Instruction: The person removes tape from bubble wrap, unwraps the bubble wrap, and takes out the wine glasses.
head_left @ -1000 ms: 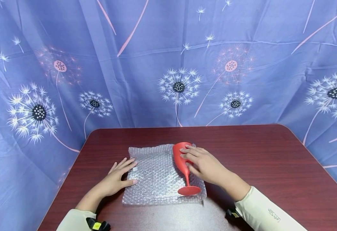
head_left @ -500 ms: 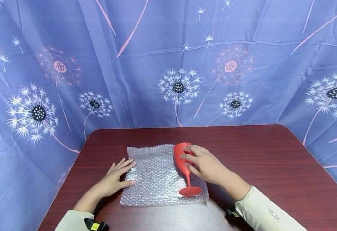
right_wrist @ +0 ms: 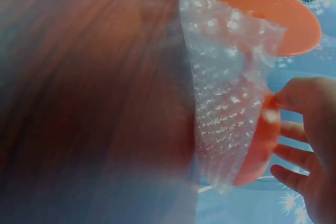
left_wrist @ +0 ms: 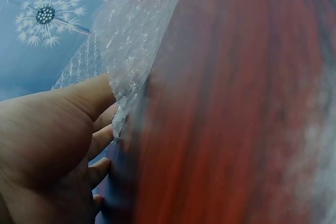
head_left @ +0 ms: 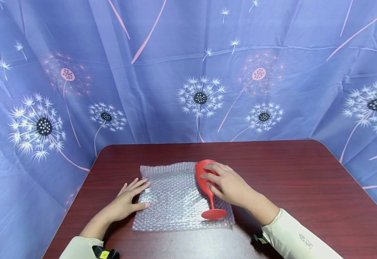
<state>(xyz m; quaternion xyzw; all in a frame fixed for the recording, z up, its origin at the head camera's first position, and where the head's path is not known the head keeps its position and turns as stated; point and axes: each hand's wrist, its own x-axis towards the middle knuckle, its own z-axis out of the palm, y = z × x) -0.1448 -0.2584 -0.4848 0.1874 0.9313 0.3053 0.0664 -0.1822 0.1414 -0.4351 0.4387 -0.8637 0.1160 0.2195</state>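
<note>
A clear sheet of bubble wrap (head_left: 172, 201) lies spread on the table. On its right part a red goblet (head_left: 202, 177) rests on its side, rim pointing away and round foot towards me. My right hand (head_left: 230, 185) rests over the bowl with spread, slightly bent fingers. The right wrist view shows fingertips touching the bowl, the orange-looking foot (right_wrist: 283, 17) above and bubble wrap (right_wrist: 226, 93) partly in front. My left hand (head_left: 125, 205) touches the sheet's left edge, fingers mostly straight. Its thumb tip is hidden behind bubble wrap (left_wrist: 131, 30) in the left wrist view.
The dark red wooden table (head_left: 288, 169) has rounded far corners. Behind it and to both sides hangs a blue curtain (head_left: 162, 90) with dandelion prints. A small black device (head_left: 105, 253) sits at my left cuff, and another (head_left: 259, 240) at my right.
The left hand has slid a little left, and the sheet's left edge has shifted with it. The goblet and the sheet's right edge have moved slightly right, with the right hand staying on the bowl.
</note>
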